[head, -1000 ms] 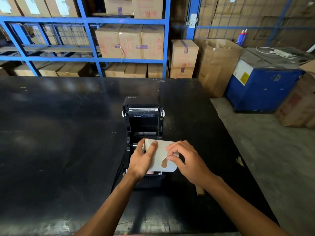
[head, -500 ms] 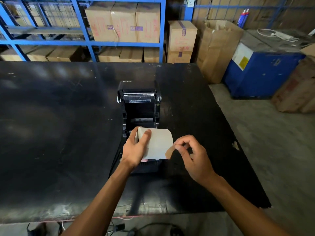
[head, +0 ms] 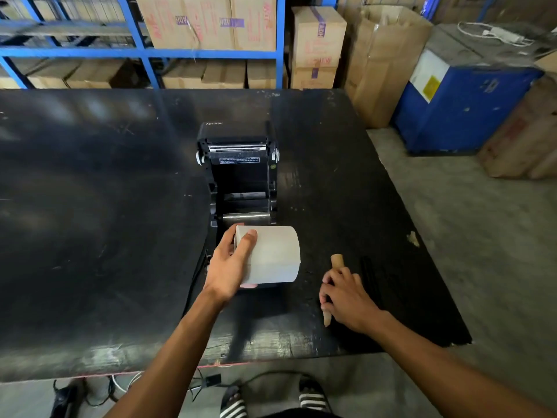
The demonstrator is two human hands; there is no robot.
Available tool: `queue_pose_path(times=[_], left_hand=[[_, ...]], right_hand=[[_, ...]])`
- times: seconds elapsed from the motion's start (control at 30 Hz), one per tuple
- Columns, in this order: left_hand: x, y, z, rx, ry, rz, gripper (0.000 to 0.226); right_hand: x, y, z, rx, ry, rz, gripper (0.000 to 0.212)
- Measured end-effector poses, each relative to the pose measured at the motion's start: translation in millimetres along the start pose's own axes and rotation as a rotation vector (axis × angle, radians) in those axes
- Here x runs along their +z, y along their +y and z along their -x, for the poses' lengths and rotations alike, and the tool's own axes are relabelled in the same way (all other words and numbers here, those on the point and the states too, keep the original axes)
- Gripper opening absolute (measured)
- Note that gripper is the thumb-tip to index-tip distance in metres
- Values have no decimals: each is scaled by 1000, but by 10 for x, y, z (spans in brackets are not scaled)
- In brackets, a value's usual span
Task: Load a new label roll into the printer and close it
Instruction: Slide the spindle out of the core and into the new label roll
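Observation:
A black label printer (head: pixel 238 158) stands mid-table with its lid swung open and its paper bay empty. Just over the printer's near end is a white label roll (head: pixel 274 254), gripped at its left end by my left hand (head: pixel 229 267), thumb on top. My right hand (head: pixel 349 297) is down on the table to the right, fingers curled over a brown cardboard tube (head: pixel 337 260) that sticks out past the hand at both ends. A thin black rod (head: pixel 370 276) lies beside that hand.
The black table (head: pixel 90 206) ends just right of the rod and near my body. Behind it are a blue rack (head: pixel 144 52) with cardboard boxes (head: pixel 319 40) and a blue machine (head: pixel 458 107) at the right. Cables (head: pixel 208 381) lie on the floor below.
My right hand left the roll's brown tape tab and dropped right onto the cardboard tube on the table. The left hand kept the roll over the printer.

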State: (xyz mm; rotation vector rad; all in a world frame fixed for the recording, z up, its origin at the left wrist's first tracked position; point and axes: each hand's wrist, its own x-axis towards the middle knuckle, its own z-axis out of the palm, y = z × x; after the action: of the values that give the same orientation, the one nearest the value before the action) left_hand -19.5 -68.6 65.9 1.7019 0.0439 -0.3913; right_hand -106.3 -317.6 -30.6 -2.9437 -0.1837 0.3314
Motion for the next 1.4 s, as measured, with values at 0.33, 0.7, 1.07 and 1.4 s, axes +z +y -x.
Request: queue_pose_path(times=[0.33,0.7,1.07,1.4], left_hand=[[33,-53,18,-43,-58,72,54],[131,-93,-14,-76,-38,166,44],[140,-123,-17,-158,21,317,31],[120,-143,-23,-190,-6,619,43]], right_hand=[[183,75,60,89,149,93,18],[48,647,-21,846,208,-477,42],[-667,455,-270,776,396,-1176,75],[-1270,-307,-540,487,525,-2028,60]])
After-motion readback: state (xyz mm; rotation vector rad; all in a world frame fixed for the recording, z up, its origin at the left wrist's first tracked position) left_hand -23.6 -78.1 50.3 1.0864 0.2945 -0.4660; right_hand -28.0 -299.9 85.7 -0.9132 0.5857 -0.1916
